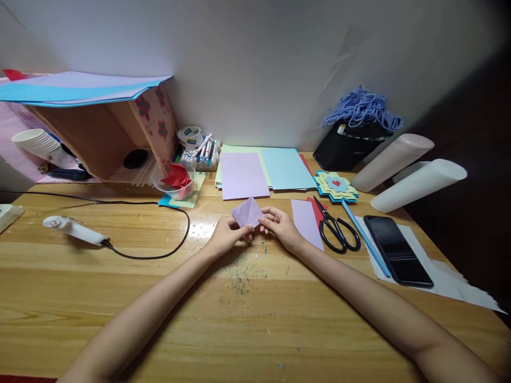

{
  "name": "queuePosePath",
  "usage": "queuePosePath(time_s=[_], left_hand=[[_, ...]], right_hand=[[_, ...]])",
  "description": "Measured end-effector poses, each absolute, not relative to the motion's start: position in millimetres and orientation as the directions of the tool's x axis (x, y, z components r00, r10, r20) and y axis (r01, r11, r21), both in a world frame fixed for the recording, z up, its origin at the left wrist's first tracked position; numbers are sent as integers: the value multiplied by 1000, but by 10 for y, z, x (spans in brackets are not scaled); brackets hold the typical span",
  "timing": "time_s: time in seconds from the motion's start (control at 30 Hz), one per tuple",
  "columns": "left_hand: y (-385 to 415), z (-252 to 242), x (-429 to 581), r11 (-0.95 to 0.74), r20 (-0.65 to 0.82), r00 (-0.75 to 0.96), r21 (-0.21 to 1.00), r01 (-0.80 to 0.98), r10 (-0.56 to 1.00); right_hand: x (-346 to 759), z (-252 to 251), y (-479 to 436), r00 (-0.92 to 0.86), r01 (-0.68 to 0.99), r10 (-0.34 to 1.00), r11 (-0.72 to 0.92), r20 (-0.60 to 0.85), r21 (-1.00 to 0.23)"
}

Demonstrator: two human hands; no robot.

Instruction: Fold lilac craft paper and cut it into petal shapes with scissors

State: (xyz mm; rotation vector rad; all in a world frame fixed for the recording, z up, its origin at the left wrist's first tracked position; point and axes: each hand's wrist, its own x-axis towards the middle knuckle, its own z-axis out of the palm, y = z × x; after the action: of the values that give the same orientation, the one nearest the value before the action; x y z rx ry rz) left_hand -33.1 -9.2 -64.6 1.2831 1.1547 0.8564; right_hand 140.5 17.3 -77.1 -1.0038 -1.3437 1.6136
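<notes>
Both of my hands meet at the middle of the wooden desk around a small folded piece of lilac paper. My left hand pinches its lower left edge with closed fingers. My right hand grips its right corner, fingers curled. The paper is lifted slightly off the desk, its point tilted up and away from me.
Black scissors, a lilac strip, a blue stick and a phone lie to the right. Sheets of coloured paper, a bowl, markers, a glue gun with cable, and a cardboard box surround them.
</notes>
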Motion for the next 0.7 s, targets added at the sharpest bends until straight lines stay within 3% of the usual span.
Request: queuePosePath(time_s=[0.37, 0.7], left_hand=[[-74, -706, -349, 165, -198, 270, 976, 140, 942], [-30, -619, -387, 228, -238, 345, 971, 71, 908]], right_hand=[[1397, -758, 149, -391, -14, 919, -68, -57, -998], [1436, -757, 199, -420, -125, 903, -158, -92, -980]])
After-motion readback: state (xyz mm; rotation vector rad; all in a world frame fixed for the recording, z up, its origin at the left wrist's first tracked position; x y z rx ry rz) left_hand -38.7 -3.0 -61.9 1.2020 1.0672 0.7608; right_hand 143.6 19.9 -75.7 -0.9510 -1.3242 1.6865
